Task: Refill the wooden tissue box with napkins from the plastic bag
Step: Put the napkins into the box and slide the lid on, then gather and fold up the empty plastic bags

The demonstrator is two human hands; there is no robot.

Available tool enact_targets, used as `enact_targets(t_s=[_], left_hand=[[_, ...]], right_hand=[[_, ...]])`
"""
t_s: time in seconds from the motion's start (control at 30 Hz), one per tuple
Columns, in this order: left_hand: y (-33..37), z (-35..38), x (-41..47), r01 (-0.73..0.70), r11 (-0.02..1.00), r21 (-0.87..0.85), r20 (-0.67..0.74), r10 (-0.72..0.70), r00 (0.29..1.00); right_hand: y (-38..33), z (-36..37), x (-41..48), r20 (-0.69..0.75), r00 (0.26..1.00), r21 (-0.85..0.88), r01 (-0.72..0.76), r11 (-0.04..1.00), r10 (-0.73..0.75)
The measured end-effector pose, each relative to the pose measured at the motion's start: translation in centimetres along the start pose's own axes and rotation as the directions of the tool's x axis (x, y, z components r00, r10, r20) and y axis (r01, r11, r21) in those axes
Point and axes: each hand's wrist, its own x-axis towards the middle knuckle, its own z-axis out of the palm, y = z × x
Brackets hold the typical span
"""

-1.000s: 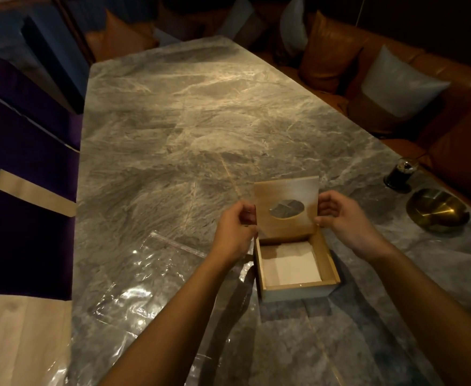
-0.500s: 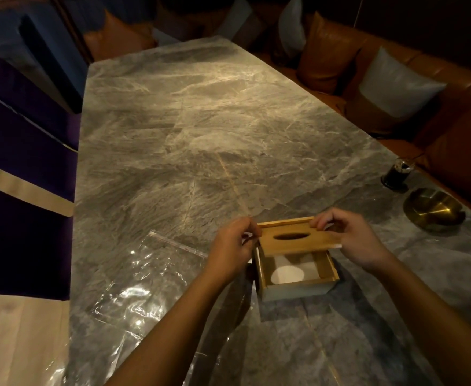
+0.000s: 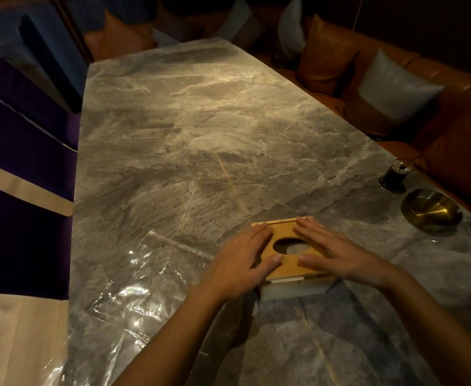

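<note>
as left hand (image 3: pixel 242 260) and right hand (image 3: pixel 340 254) press lid (image 3: pixel 282 231) | fingers (image 3: pixel 256 235) straight, released | plastic bag (image 3: pixel 145 274) just left

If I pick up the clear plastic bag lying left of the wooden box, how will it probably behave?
The plastic bag is thin and wrinkled, so it will likely flop and weigh almost nothing. Its glossy film on the polished table may slide when pushed.

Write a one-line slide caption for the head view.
Left hand and right hand rest flat on the tissue box lid, plastic bag beside it on the marble table.
</note>
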Motion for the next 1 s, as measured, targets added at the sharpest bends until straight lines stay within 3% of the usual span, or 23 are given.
enact_targets(t_s=[0.27,0.57,0.7,0.83,1.0], left_hand=[[-0.6,1.2,-0.2,-0.041,0.973,0.229,-0.01,0.044,0.999],[-0.5,-0.8,-1.1,0.0,0.976,0.217,-0.04,0.008,0.999],[-2.5,-1.8,-3.1,0.078,0.976,0.202,-0.105,-0.057,0.993],[-5.4,-2.9,-6.5,0.217,0.955,0.2,-0.187,-0.18,0.966],[-9.4,-3.1,-11.8,0.386,0.91,0.149,-0.255,-0.342,0.904]], right_hand=[[-0.1,1.3,-0.2,-0.096,0.995,-0.148,0.0,0.989,-0.015],[-3.2,0.5,0.2,-0.162,0.986,-0.339,-0.094,0.936,0.04],[-4.5,0.7,1.2,-0.263,0.962,-0.399,-0.034,0.916,-0.079],[-6.9,2.1,2.7,-0.265,0.946,-0.375,0.076,0.924,-0.186],[-11.7,6.2,4.2,-0.093,0.945,-0.362,0.262,0.894,-0.315]])
